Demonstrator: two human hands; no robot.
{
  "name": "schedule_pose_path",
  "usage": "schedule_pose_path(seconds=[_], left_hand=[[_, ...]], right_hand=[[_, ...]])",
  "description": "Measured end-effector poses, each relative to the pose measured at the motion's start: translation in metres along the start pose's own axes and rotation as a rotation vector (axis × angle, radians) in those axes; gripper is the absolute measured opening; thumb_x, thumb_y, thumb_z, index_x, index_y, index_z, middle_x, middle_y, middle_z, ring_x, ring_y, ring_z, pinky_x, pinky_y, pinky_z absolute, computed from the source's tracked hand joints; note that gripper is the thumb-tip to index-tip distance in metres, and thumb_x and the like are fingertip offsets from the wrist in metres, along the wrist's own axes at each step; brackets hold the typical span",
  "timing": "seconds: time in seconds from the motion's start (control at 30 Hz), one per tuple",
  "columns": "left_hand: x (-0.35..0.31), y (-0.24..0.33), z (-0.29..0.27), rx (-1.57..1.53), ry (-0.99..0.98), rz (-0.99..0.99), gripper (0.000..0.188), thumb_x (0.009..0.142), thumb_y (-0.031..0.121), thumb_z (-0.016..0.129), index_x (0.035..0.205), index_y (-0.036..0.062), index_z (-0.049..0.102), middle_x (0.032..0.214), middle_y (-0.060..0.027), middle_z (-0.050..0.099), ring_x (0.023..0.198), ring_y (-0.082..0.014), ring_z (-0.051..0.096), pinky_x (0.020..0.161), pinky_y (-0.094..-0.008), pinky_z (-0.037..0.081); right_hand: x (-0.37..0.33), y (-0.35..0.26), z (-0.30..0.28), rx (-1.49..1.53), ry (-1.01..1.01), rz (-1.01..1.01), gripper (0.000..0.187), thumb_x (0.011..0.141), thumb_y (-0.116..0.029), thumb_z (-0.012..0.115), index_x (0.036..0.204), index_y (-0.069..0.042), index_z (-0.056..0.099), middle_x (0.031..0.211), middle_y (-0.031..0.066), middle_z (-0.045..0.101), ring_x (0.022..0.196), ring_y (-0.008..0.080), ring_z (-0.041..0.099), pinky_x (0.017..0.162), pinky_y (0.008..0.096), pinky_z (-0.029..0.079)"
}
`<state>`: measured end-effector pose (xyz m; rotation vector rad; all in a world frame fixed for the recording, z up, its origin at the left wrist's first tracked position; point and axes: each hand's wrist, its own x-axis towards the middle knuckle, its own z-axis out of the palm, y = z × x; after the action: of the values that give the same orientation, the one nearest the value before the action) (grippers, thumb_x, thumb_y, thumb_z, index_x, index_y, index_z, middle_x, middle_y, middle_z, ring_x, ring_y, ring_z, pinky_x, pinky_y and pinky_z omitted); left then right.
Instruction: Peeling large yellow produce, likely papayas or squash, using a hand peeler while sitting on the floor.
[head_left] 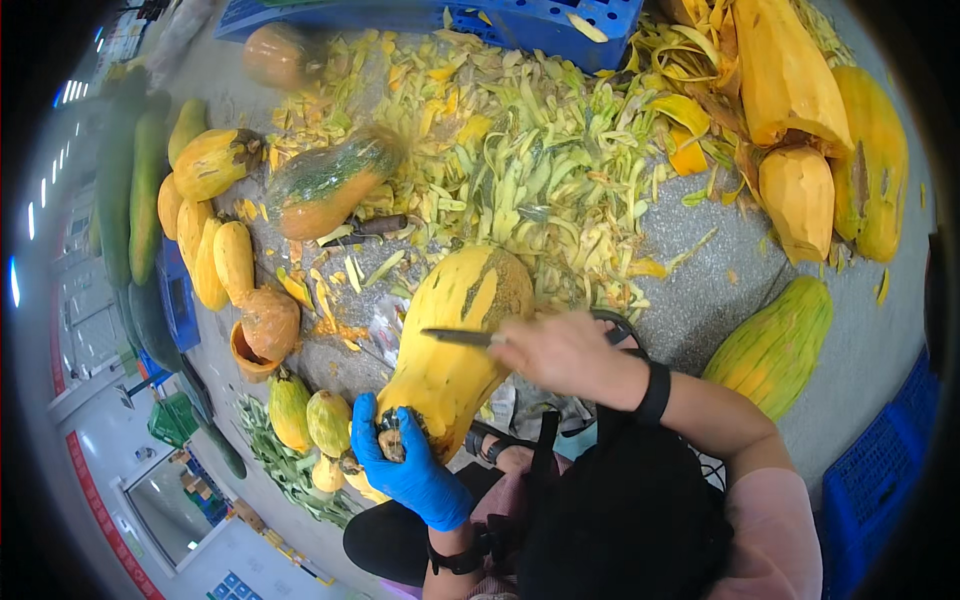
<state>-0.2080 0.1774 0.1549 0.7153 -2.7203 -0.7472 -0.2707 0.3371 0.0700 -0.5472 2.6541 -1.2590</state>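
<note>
Well, your large yellow pumpkin (pixel 440 355) lies just in front of you, its stem end toward you and its broad end toward the peelings (pixel 560 185) heaped beyond it. Your gloved left hand (pixel 408 460) is clamped around that stem end, fingers spread about the dark stub. Your bare right hand (pixel 565 352), blurred, is closed around the handle of a thin peeling blade (pixel 455 337) lying across the pumpkin's middle; whether its edge is biting or just clear, I cannot tell.

Judging by the bare yellow strips beside mottled skin, you're partway through peeling. Hold the blade nearly flat and take long, shallow strokes, each slightly overlapping the last, so no thin ridges of rind remain. Most of the skin left in view sits on the pumpkin's broad end, so roll that side upward with your left hand before working it. The curve there will likely want shorter strokes.

Grip the stem end firmly, since wet flesh could slip, and stop strokes well short of the glove. Mind the sandalled foot (pixel 515 459) just right of the pumpkin, too: angle every stroke away from it.
</note>
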Motion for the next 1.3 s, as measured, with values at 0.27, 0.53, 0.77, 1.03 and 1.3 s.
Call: schedule_pose_path(seconds=[0.27, 0.53, 0.77, 1.03, 1.3], left_hand=[[-0.017, 0.012, -0.003, -0.316, 0.056, -0.249, 0.035, 0.078, 0.006, 0.048, 0.111, -0.0037, 0.044, 0.108, -0.0116, 0.047, 0.096, -0.0190, 0.046, 0.086, -0.0301, 0.033], [-0.020, -0.050, -0.011, -0.397, 0.074, -0.215, 0.038, 0.083, 0.019, 0.039, 0.113, -0.0039, 0.041, 0.113, -0.0136, 0.044, 0.099, -0.0214, 0.044, 0.089, -0.0337, 0.032], [-0.024, -0.064, -0.010, -0.459, 0.107, -0.272, 0.037, 0.084, 0.020, 0.037, 0.113, -0.0043, 0.040, 0.113, -0.0144, 0.043, 0.100, -0.0223, 0.044, 0.089, -0.0348, 0.033], [-0.016, -0.074, -0.007, -0.521, 0.117, -0.307, 0.033, 0.085, 0.018, 0.037, 0.109, -0.0042, 0.044, 0.110, -0.0128, 0.045, 0.099, -0.0218, 0.045, 0.087, -0.0343, 0.035], [0.000, -0.116, -0.015, -0.203, -0.076, 0.026, 0.031, 0.084, 0.016, 0.038, 0.107, -0.0042, 0.046, 0.106, -0.0122, 0.048, 0.098, -0.0205, 0.046, 0.085, -0.0326, 0.037]], right_hand=[[0.012, 0.106, 0.037, -0.119, -0.096, 0.313, 0.028, 0.083, -0.033, 0.041, 0.075, -0.010, 0.055, 0.055, 0.0086, 0.054, 0.048, 0.0255, 0.054, 0.041, 0.0373, 0.041], [0.019, 0.062, 0.041, 0.020, -0.186, 0.243, 0.029, 0.082, -0.035, 0.044, 0.078, -0.008, 0.054, 0.052, 0.0104, 0.053, 0.049, 0.0282, 0.054, 0.043, 0.0384, 0.041], [0.002, 0.046, 0.044, 0.078, -0.062, 0.269, 0.026, 0.081, -0.032, 0.047, 0.074, -0.007, 0.050, 0.049, 0.0122, 0.050, 0.046, 0.0297, 0.052, 0.042, 0.0392, 0.040], [0.010, 0.098, 0.051, -0.189, -0.127, 0.274, 0.028, 0.080, -0.032, 0.047, 0.070, -0.007, 0.053, 0.049, 0.0092, 0.052, 0.045, 0.0251, 0.053, 0.040, 0.0356, 0.041], [0.020, 0.148, 0.022, -0.547, -0.163, -0.014, 0.024, 0.080, -0.031, 0.047, 0.070, -0.010, 0.054, 0.052, 0.0031, 0.054, 0.042, 0.0146, 0.052, 0.037, 0.0294, 0.039]])
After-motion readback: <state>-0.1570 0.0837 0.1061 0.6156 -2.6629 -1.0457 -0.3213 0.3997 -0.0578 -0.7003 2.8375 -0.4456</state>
